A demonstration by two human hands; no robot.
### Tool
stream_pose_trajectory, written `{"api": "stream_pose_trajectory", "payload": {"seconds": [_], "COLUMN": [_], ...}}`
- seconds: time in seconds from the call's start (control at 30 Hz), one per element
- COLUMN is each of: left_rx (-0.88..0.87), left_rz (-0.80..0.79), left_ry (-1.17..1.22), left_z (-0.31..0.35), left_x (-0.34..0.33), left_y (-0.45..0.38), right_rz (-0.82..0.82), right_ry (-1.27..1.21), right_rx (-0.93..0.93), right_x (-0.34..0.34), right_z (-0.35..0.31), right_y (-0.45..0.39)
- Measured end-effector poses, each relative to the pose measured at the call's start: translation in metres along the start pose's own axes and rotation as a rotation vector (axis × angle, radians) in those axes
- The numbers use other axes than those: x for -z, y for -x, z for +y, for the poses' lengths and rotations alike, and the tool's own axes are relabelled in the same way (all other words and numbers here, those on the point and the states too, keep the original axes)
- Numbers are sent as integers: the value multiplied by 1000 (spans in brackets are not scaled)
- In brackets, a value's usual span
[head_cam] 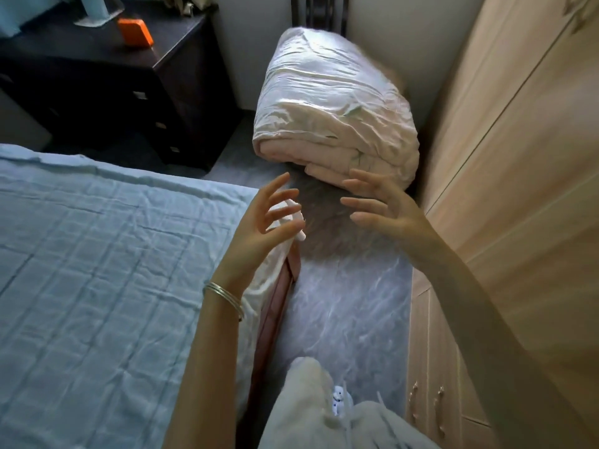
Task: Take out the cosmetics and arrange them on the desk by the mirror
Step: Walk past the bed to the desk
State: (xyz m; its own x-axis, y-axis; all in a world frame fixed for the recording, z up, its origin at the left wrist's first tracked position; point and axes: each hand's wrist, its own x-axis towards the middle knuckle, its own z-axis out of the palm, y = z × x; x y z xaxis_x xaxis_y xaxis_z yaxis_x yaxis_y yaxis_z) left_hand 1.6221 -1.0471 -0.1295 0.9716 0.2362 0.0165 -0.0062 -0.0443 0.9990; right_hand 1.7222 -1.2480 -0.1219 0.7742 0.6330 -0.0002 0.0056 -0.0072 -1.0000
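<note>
The person stands in a narrow aisle of grey-blue marbled floor [350,306], between a bed covered with a creased pale blue sheet [97,260] and a light wooden wardrobe [505,176] on the right. Both bare hands are raised in front of the body, palms turned toward each other and apart. The left hand [259,231], with thin silver bangles [223,296] on its wrist, has its fingers spread and loosely curled, holding nothing. The right hand [385,209] is likewise open, fingers extended toward the left, and grips nothing. Beyond the hands, a folded pink quilt wrapped in clear crinkled plastic [334,105] stands on the floor against the wardrobe, close to the wall corner. At the upper left sits a dark wooden chest of drawers [136,79] with small metal pulls; an orange rounded box [135,31] lies on its top, beside the pale base of some upright object that is cut off by the frame edge. A strip of pinkish bed frame [275,306] shows along the mattress edge. Light-coloured trousers [311,409] appear at the bottom. No cosmetics, mirror or desk can be made out in this view.
</note>
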Motion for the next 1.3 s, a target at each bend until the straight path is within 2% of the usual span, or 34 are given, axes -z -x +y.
{"api": "stream_pose_trajectory", "payload": {"seconds": [0.6, 0.83, 1.3], "left_rx": [-18, 6, 22], "left_rz": [-17, 34, 257], "left_ry": [-30, -7, 30], "left_z": [-12, -25, -21], "left_x": [78, 92, 64], "left_y": [-271, -343, -512], "right_rz": [-31, -70, -320], "right_ry": [59, 86, 45], "right_rx": [-7, -19, -22], "right_x": [34, 61, 160], "right_z": [0, 10, -1], "right_y": [-274, -358, -549]}}
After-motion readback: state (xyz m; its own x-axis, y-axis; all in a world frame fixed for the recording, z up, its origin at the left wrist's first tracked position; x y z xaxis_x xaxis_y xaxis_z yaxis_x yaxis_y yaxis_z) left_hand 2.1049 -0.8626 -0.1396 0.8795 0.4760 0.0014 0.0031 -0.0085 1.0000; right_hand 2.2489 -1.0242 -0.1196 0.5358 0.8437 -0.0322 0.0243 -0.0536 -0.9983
